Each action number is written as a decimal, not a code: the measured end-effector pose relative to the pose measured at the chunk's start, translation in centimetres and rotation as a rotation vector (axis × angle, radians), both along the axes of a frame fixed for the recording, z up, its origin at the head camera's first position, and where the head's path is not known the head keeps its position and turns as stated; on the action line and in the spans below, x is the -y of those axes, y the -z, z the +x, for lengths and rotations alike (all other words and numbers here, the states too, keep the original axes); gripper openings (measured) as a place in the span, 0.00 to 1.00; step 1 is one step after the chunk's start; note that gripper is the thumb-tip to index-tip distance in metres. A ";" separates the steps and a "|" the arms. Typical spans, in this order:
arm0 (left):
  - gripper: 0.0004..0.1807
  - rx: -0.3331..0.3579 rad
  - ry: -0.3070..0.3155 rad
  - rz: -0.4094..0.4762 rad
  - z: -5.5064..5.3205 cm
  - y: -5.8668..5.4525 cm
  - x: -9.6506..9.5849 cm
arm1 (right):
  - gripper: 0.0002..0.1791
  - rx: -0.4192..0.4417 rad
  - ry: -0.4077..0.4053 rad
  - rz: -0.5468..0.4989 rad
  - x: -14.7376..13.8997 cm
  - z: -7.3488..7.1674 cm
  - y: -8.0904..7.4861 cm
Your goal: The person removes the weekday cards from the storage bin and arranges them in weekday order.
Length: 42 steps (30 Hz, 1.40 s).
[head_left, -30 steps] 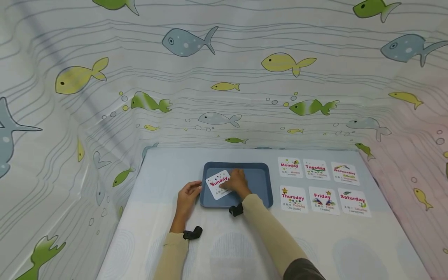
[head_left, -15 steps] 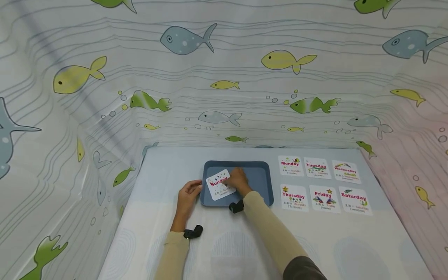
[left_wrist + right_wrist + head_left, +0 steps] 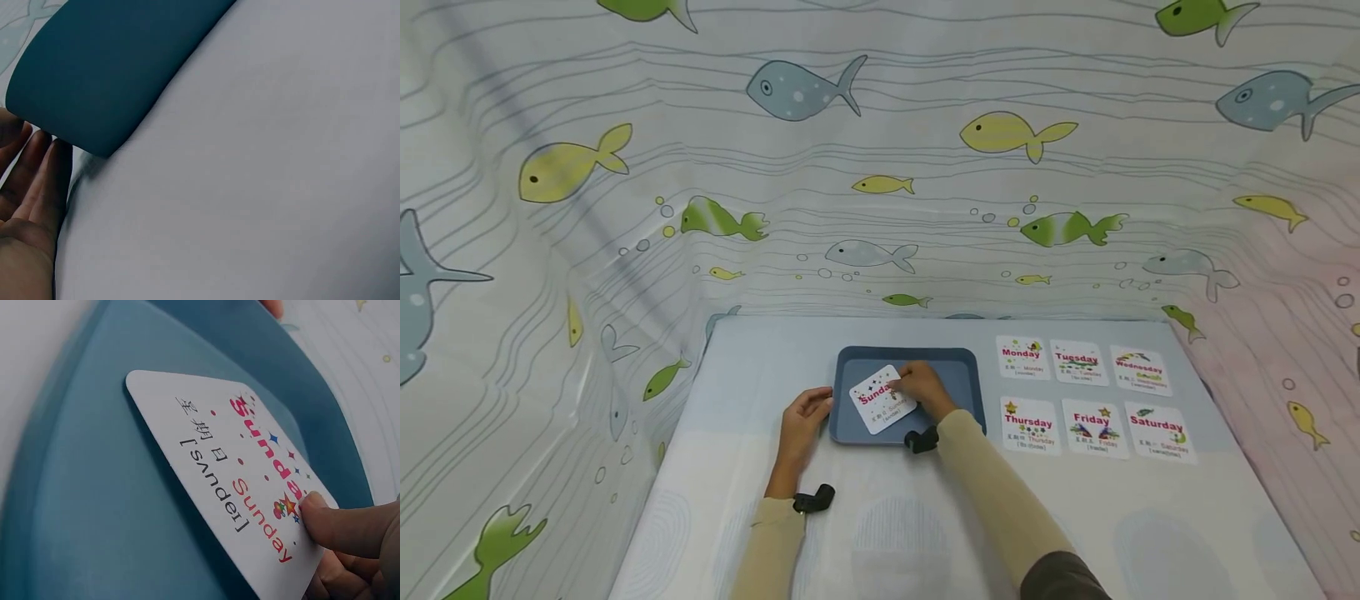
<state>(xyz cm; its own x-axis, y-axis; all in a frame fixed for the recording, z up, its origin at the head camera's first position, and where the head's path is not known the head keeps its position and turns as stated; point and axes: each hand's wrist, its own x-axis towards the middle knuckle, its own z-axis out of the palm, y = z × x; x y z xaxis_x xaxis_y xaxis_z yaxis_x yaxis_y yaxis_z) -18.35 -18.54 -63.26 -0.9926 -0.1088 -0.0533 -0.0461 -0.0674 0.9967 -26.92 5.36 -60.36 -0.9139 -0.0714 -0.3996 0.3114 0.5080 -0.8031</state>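
A white Sunday card [image 3: 882, 402] is tilted over the blue tray [image 3: 951, 425]. My right hand [image 3: 925, 388] pinches its right side, thumb [image 3: 337, 525] on the printed face and fingers curled underneath. In the right wrist view the card [image 3: 206, 444] casts a shadow on the tray floor [image 3: 100, 506], one edge raised. My left hand [image 3: 802, 425] is at the left end of the tray. Close up in the left wrist view, the fairly straight fingers of that hand [image 3: 34, 194] touch the outer wall of the tray [image 3: 106, 81].
Right of the tray, two rows of day cards lie flat: Monday [image 3: 1022, 358], Tuesday [image 3: 1078, 363], Wednesday [image 3: 1139, 371], then Thursday [image 3: 1030, 427], Friday [image 3: 1094, 429] and Saturday [image 3: 1160, 432]. A fish-patterned curtain [image 3: 925, 200] stands behind the pale tabletop [image 3: 895, 533].
My right hand has shifted slightly right, and the Sunday card has come along with it, more of its face showing. The left hand stays at the tray.
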 end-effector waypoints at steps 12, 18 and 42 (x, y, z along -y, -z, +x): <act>0.19 -0.050 -0.016 -0.006 -0.1 1.2 0.0 | 0.09 0.156 -0.033 -0.208 -2.5 0.4 -0.4; 0.20 -0.045 -0.010 -0.010 -0.1 1.5 0.1 | 0.12 0.210 -0.023 -0.302 -3.5 0.6 -0.7; 0.19 0.002 0.042 0.013 0.8 -1.7 0.0 | 0.15 0.103 0.104 -0.464 -10.1 3.8 -5.3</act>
